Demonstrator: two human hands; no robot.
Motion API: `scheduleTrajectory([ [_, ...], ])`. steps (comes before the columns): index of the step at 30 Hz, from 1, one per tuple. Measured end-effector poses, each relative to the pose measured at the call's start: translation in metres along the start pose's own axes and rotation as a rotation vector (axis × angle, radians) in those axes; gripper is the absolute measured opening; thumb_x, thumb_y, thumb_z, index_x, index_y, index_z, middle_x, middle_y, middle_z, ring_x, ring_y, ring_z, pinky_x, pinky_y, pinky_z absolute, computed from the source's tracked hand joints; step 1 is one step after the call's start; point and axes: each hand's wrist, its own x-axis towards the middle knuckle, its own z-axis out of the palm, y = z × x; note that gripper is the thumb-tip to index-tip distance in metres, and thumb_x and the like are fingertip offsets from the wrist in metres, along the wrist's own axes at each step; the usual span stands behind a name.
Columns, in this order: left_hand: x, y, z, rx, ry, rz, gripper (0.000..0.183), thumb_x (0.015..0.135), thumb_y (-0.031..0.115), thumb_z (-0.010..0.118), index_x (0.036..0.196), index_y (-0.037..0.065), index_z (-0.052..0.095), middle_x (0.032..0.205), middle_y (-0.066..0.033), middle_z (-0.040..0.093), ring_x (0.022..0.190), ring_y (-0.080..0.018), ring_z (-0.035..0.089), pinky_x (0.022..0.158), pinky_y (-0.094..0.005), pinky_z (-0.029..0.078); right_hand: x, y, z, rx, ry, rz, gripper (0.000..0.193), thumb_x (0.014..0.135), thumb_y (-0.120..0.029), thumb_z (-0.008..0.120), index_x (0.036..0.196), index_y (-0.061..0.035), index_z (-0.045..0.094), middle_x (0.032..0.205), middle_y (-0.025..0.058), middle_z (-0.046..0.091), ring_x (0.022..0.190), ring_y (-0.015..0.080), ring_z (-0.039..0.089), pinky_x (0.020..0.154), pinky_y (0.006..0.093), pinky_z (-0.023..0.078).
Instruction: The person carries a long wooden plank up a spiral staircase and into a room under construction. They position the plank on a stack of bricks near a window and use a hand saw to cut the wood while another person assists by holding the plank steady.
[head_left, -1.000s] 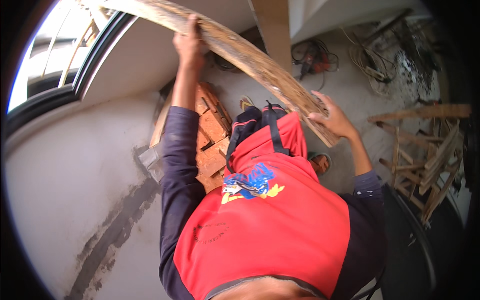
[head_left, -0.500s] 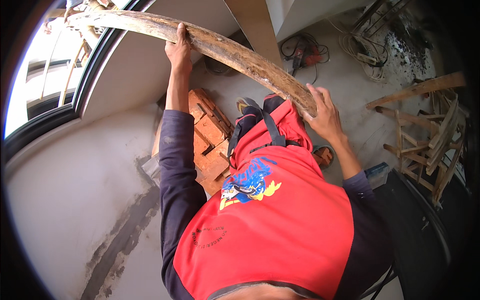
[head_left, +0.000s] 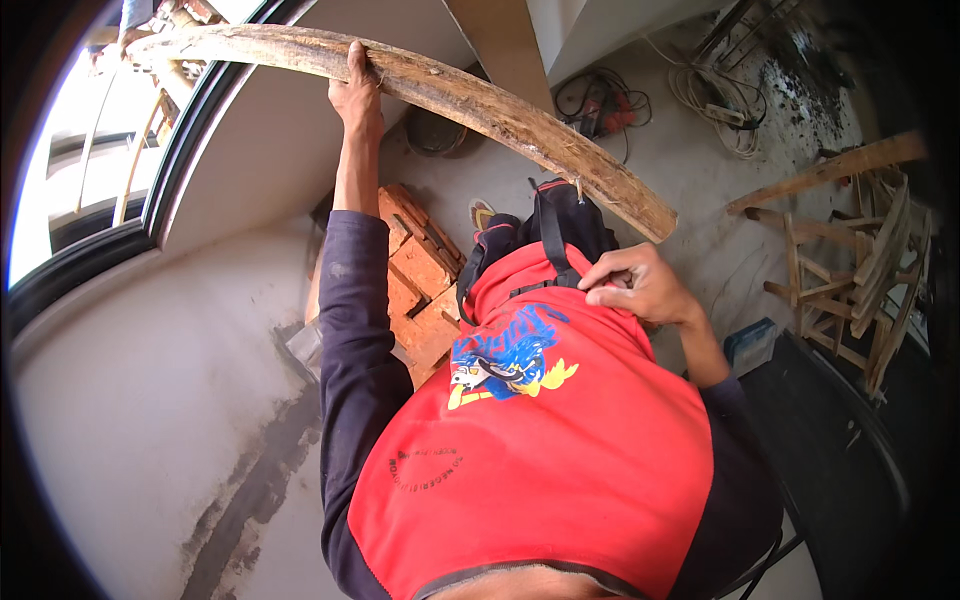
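Note:
A long rough wooden plank (head_left: pixel 470 105) stretches from the window opening at the upper left to above my waist. My left hand (head_left: pixel 357 98) is closed round it, thumb on its upper face. A nail (head_left: pixel 579 188) sticks out of its lower edge near the right end. My right hand (head_left: pixel 645 284) is off the plank, at the waist of my red shirt beside a black strap (head_left: pixel 553 240). Its fingers are curled together; whether they pinch cloth, the strap or something small is hidden.
Orange bricks (head_left: pixel 420 270) are stacked by my legs. A red corded power tool (head_left: pixel 603 108) and a coiled cable (head_left: pixel 715 100) lie on the floor ahead. Scrap wood (head_left: pixel 850 270) is piled at right. Beyond the black window frame (head_left: pixel 190 130), another person's hand (head_left: pixel 128 42) is near the plank's far end.
My right hand has let go of the plank's near end and come back to my waist. The plank's near end now shows farther right. My left hand keeps its grip.

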Motion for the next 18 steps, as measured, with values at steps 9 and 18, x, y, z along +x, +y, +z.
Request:
scheduleTrajectory([
  [9,0.015,0.006,-0.003,-0.052,0.056,0.011,0.054,0.089,0.034,0.071,0.123,-0.002,0.050,0.106,-0.0086,0.061,0.089,-0.0148,0.059,0.077,-0.0299,0.049,-0.040,-0.045,-0.039,-0.218,0.515,-0.043,0.027,0.086,-0.013,0.066,0.111,-0.0016,0.067,0.095,0.0094,0.068,0.089,0.0161,0.064,0.083,0.0292,0.049],
  [18,-0.021,0.065,-0.120,0.121,0.145,-0.037,0.051,0.098,0.036,0.054,0.134,0.000,0.049,0.122,-0.0109,0.060,0.111,-0.0223,0.057,0.096,-0.0370,0.047,-0.071,0.029,-0.105,-0.163,0.477,0.016,0.040,0.089,-0.013,0.067,0.126,0.0000,0.057,0.105,0.0081,0.063,0.098,0.0138,0.060,0.088,0.0278,0.048],
])
